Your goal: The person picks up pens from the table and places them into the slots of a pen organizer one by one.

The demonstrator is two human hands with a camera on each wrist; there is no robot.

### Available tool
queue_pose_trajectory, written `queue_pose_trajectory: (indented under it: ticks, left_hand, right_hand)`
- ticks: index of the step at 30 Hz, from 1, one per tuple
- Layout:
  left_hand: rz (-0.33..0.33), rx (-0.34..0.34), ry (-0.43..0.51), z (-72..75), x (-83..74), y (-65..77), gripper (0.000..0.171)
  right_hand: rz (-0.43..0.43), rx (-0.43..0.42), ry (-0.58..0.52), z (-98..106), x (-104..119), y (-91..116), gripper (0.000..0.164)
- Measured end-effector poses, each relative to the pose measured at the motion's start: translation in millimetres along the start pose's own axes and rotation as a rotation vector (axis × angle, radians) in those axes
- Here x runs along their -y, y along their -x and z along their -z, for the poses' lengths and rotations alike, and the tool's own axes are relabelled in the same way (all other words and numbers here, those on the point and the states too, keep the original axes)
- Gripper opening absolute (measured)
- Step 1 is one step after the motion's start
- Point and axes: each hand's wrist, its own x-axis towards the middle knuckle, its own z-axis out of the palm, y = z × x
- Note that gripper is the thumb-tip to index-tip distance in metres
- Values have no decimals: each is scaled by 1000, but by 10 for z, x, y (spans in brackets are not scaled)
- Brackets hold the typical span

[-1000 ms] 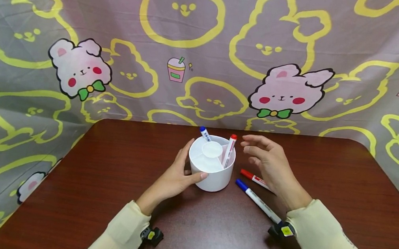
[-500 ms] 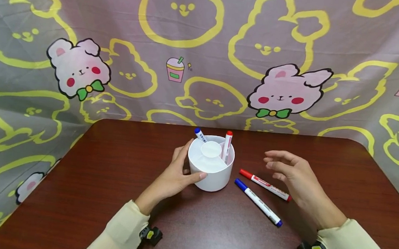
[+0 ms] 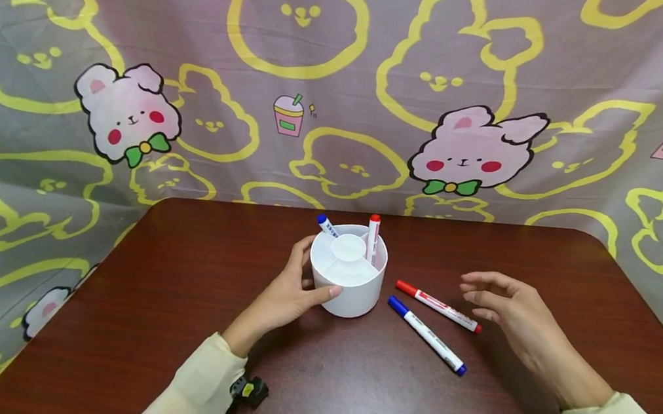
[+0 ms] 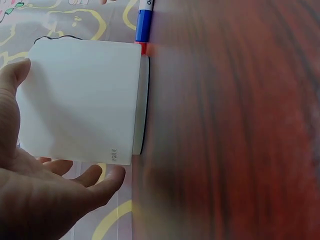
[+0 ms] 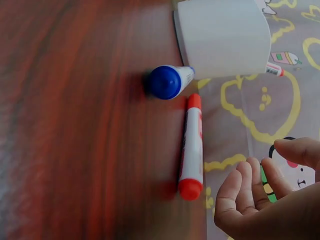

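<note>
Brown table, cartoon cloth behind; head: our left hand grips the white cup (two other markers poke out), and we're probably loading it | left wrist: thumb and fingers span its sides | right wrist: our right hand, bent loosely, holds nothing; next calls for pinching the red marker or blue marker, both lying near the cup

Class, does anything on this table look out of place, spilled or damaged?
Nothing looks spilled or damaged; the cup stands upright. Mildly untidy: a red marker and a blue marker lie loose on the table, while a red-capped marker and a leaning blue-capped marker stand in the cup.
</note>
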Motion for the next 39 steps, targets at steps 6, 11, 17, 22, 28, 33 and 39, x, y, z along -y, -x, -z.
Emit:
queue_pose_trajectory:
  ticks: [6, 11, 17, 22, 28, 33, 39]
  left_hand:
    - [11, -8, -13, 9, -9, 6, 93]
    - [6, -18, -18, 12, -13, 6, 90]
    - [21, -37, -22, 8, -17, 5, 89]
    - [19, -57, -36, 2, -9, 5, 95]
    - [34, -52, -36, 5, -7, 11, 105]
    - [43, -55, -84, 14, -11, 10, 108]
    - [36, -41, -102, 11, -27, 16, 102]
  right_hand:
    - [4, 3, -4, 30, -70, 32, 20]
    - [-21, -6, 17, 34, -121, 58, 20]
    - [-63, -17, 19, 43, -162, 96, 19]
    - [-64, -13, 31, 37, -186, 125, 19]
    - [-68, -29, 100, -2, -203, 144, 21]
    - [-58, -44, 169, -60, -197, 141, 32]
    - [-49, -49, 238, -117, -191, 129, 38]
